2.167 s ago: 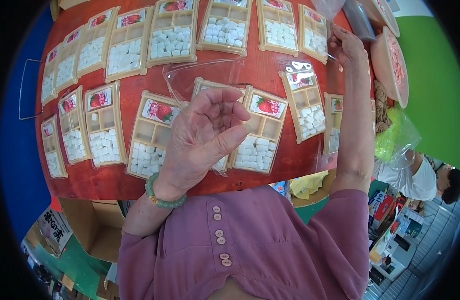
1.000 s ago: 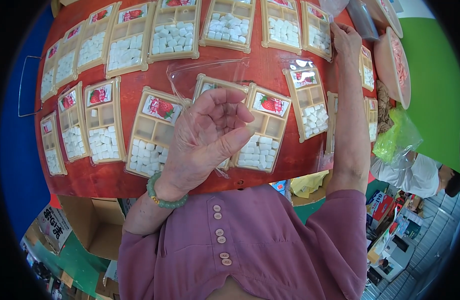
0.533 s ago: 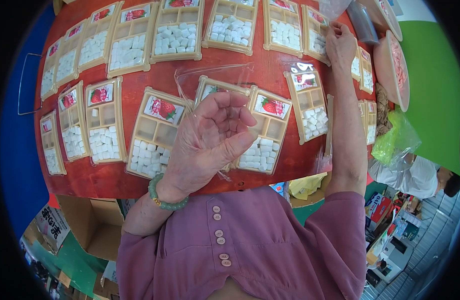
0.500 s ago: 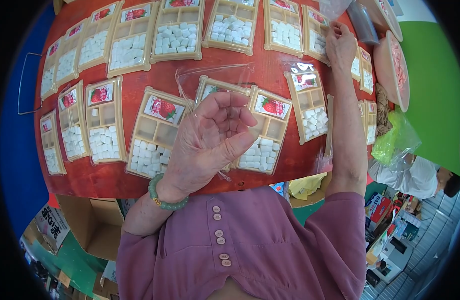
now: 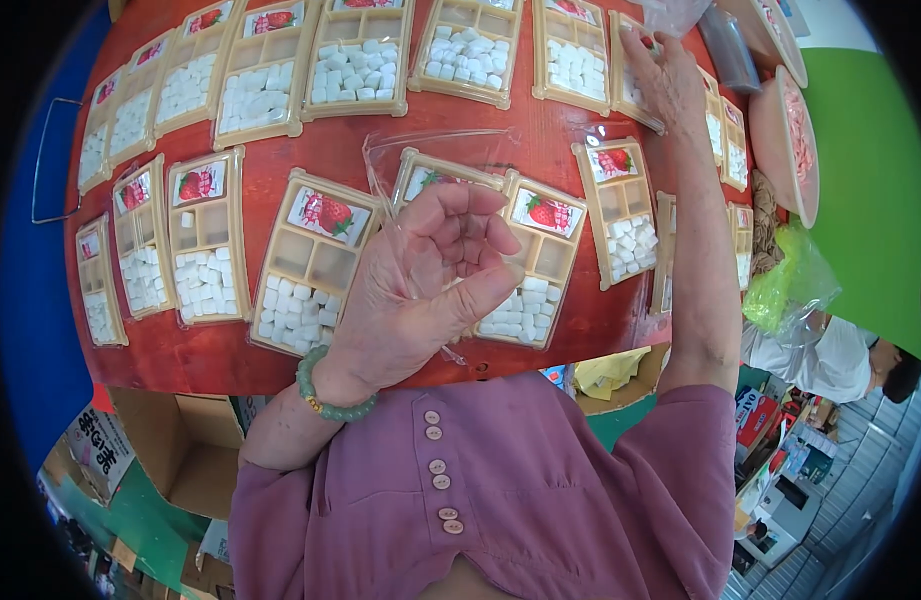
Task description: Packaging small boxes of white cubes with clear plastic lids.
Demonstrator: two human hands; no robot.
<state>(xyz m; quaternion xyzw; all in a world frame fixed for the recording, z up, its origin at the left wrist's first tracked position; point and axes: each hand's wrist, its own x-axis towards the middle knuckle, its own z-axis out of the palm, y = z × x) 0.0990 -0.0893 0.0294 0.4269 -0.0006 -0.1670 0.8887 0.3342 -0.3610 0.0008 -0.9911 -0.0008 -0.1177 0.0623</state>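
My left hand (image 5: 430,275), a green bead bracelet (image 5: 330,395) at its wrist, hovers palm up over two beige compartment trays (image 5: 545,255) near the front edge. Its fingers are curled and the thumb bends toward them; whatever lies in the palm I cannot make out. Clear plastic film (image 5: 380,160) shows behind this hand. At the far right, my right hand (image 5: 670,90) reaches over another tray (image 5: 628,90), finger and thumb apart at its strawberry-picture end. White marshmallow-like pieces (image 5: 305,315) fill the large compartment of the trays.
Similar filled trays (image 5: 355,75) stand in rows across the red table (image 5: 200,360). Pink bowls (image 5: 785,150) and a yellow-green plastic bag (image 5: 785,280) sit at the right edge. Below are an open cardboard box (image 5: 195,440) and, at right, another person (image 5: 810,355).
My right hand has shifted slightly left and upward onto the tray, and its fingers have spread from a pinch. My left hand keeps its curled pose.
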